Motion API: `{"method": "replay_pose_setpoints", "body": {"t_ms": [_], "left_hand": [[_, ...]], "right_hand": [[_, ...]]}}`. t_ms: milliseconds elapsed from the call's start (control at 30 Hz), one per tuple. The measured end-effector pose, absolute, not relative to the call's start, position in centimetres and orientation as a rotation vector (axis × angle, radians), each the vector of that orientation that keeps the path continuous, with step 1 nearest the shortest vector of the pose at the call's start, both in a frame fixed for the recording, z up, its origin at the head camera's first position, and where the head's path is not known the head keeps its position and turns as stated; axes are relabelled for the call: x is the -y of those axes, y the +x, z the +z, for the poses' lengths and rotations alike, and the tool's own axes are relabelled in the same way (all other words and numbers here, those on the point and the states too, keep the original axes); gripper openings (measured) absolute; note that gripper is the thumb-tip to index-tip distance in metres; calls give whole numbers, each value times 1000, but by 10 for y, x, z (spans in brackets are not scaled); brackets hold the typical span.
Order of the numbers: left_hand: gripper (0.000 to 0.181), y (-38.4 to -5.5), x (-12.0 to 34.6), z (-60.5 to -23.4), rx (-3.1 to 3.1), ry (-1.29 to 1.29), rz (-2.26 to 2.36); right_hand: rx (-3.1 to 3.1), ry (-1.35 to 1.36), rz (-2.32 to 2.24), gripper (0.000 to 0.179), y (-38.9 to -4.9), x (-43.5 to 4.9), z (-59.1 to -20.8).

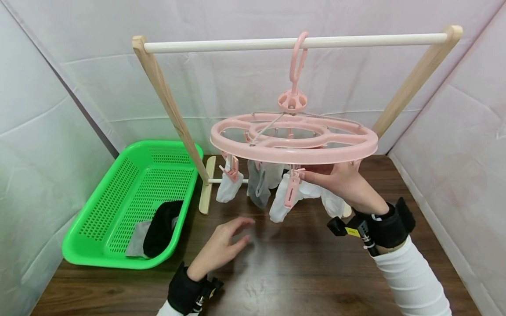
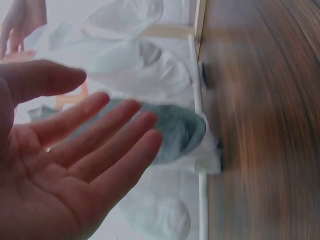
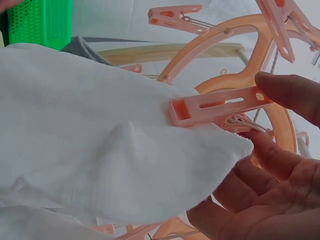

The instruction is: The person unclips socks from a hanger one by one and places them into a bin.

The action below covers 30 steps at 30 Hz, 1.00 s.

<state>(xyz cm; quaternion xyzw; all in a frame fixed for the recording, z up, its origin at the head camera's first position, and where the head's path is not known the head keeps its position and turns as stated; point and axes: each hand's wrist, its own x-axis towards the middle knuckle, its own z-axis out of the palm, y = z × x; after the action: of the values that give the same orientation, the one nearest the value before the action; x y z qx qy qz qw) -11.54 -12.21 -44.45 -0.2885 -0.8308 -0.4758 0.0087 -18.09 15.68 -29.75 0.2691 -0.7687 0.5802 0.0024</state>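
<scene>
The right hand (image 1: 348, 184) pinches the handle end of a pink clothespin (image 3: 215, 106) between thumb and finger. The clothespin sits at the edge of a white sock (image 3: 90, 130), below the round hanger (image 1: 294, 154). The left hand (image 1: 217, 248) holds nothing, fingers loosely extended, near the green basket (image 1: 158, 184) containing dark cloth (image 1: 162, 230).
</scene>
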Motion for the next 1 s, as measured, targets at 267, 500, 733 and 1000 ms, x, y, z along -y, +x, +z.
{"method": "replay_pose_setpoints", "body": {"t_ms": [267,500,733,1000], "left_hand": [[46,-134,101,-434,2468,-930,-1548],[49,-152,85,-421,2460,-1002,-1601],[48,-166,76,-419,2434,-1079,-1700],[46,-169,67,-409,2438,-1132,-1718]], "right_hand": [[2462,810,1855,53,-179,-156,-297],[2455,806,1926,53,-178,-155,-299],[2442,822,1960,52,-179,-154,-302],[2443,797,2018,51,-180,-152,-303]]}}
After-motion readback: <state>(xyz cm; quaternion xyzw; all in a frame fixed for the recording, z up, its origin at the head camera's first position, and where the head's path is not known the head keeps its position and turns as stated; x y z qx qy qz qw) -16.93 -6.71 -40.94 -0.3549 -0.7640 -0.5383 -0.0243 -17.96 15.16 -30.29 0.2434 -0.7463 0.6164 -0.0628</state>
